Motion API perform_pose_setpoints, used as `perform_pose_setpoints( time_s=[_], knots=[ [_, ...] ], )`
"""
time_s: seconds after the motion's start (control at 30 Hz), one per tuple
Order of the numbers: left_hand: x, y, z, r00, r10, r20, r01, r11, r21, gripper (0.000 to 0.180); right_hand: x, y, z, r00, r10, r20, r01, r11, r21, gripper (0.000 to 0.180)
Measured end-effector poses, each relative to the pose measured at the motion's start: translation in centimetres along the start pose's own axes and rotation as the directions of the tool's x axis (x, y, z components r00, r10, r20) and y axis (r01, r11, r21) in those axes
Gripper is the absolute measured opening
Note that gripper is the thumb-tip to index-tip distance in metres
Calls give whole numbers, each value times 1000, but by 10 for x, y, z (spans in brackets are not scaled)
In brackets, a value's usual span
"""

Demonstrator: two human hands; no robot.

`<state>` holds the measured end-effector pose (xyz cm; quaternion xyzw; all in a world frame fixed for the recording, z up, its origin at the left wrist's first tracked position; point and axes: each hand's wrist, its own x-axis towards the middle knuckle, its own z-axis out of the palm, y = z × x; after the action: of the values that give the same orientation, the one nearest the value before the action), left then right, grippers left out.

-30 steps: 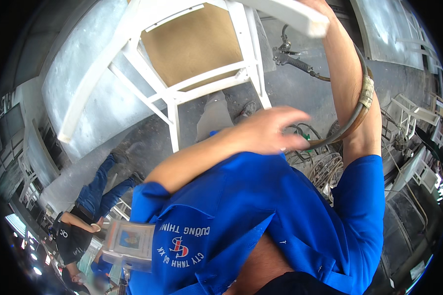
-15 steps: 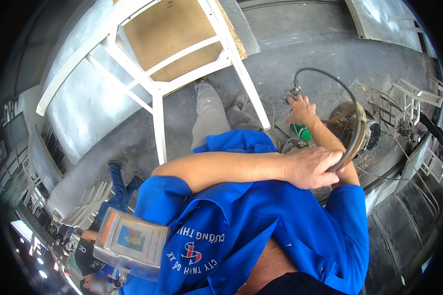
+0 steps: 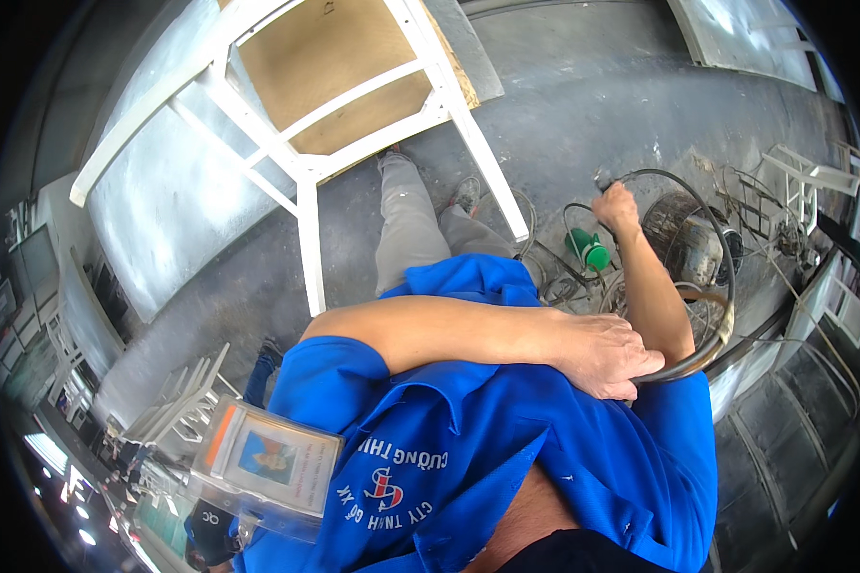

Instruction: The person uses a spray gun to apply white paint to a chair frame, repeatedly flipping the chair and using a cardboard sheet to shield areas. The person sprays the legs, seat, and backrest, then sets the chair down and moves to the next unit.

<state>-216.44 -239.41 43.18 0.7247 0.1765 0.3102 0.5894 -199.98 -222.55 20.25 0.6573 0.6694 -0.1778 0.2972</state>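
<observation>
My left arm crosses in front of my body, and my left hand is closed around a thick hose. The hose is dark on its far stretch and brownish near this hand. It loops up and round to my right hand, which is stretched out ahead on the right. Those fingers are wrapped round a small metal spray gun, mostly hidden by the hand. Ahead on the left is a white wooden chair frame, tilted, its legs pointing toward me, with a brown panel behind its rails.
Right of my feet stand a green container and a stained bucket, among tangled hoses. Other white chair frames are at the far right and stacked at the lower left. Pale metallic sheets lie on the left.
My right hand has moved right and its fingers have closed tighter round the spray gun. My left hand has come slightly nearer my body with the hose. The loop of hose has shifted right.
</observation>
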Motion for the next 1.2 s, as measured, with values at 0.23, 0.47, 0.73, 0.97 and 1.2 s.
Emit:
perform_pose_setpoints(
  time_s=[0.23,0.47,0.73,0.97,1.2],
  knots=[
    [-20,-43,16,1000,2,17,-3,999,54,35,-44,-44,-115,971,-154,-185,239,705,668,48],
    [-200,-206,-4,367,-606,-705,566,747,-348,25,-183,-77,-184,648,-390,-654,702,639,315,72],
    [-390,-332,-56,-98,-859,-503,832,206,-515,29,-244,-70,-168,802,-413,-431,582,702,411,84],
    [-376,-354,-72,32,-895,-445,993,80,-91,22,-255,-49,-159,821,-352,-450,559,658,505,63],
    [-384,-367,-60,-474,-752,-459,152,443,-883,19,-259,-32,-144,780,-384,-493,591,711,381,61]
  ],
)
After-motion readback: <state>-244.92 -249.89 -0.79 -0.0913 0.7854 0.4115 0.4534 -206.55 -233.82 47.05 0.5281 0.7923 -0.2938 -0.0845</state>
